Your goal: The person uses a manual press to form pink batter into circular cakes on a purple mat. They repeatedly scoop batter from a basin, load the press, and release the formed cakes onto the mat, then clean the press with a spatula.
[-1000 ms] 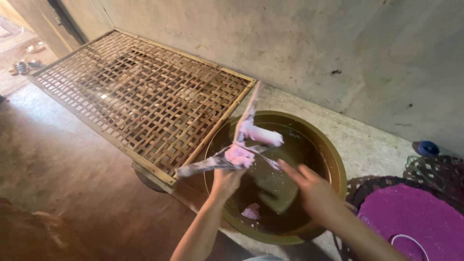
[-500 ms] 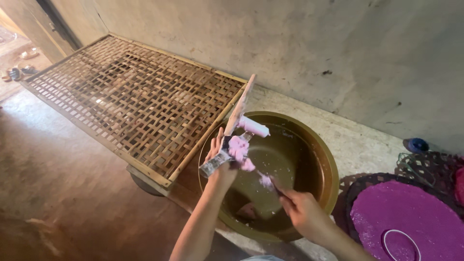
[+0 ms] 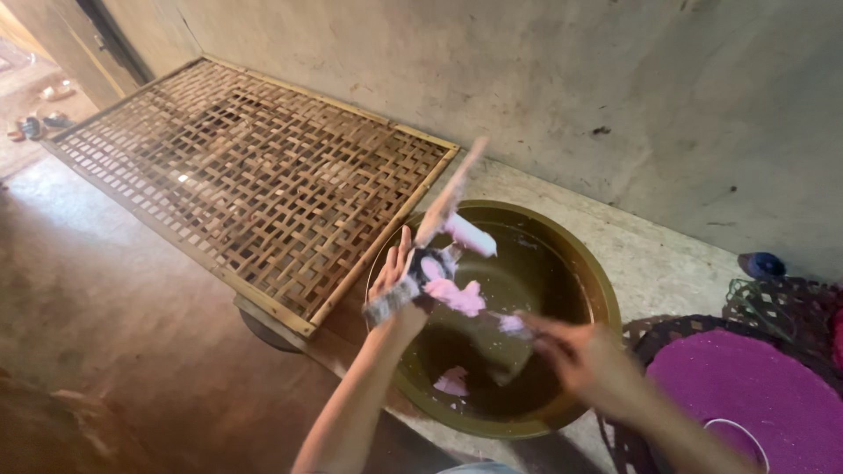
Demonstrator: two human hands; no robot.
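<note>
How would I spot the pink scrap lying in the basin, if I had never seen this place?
Find the woven bamboo rack along the wall; at its near right corner sits a round olive-brown basin of dark water. Low inside it, near the front rim, lies a small pink scrap. Unlike the pink pieces at the left hand, nobody touches it.

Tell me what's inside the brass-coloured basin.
The basin holds dark water with a pink scrap floating near the front. The murky water and hands hide its bottom.
</note>
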